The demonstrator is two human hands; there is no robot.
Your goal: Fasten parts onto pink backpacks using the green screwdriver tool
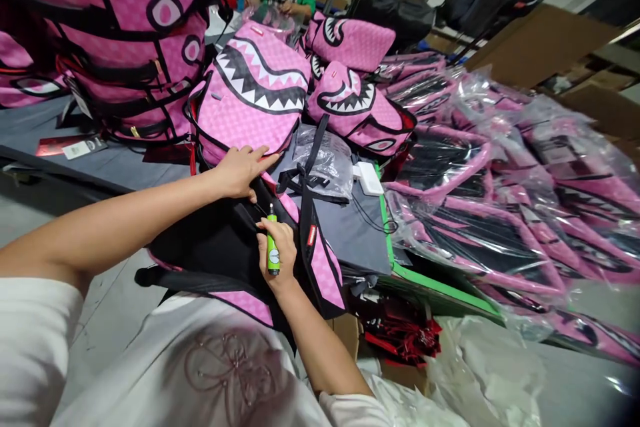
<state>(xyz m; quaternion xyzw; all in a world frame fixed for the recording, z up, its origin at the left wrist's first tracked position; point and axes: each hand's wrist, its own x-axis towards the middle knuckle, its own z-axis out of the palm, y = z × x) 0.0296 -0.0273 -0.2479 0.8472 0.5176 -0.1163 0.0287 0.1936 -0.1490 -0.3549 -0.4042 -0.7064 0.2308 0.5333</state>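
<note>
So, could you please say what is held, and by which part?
The right hand grips the green tool around its barrel; whether the left hand grips anything is unclear.

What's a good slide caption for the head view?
Right hand holding a green pen-like tool at a black bag panel, left hand close by.

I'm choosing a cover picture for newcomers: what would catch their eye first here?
First, the pink backpack with the jagged shark-mouth print, just beyond the left hand. Next, the bright green pen-shaped tool in the right hand, above black fabric. Then the plastic-wrapped pink bags spread along the right side.
</note>
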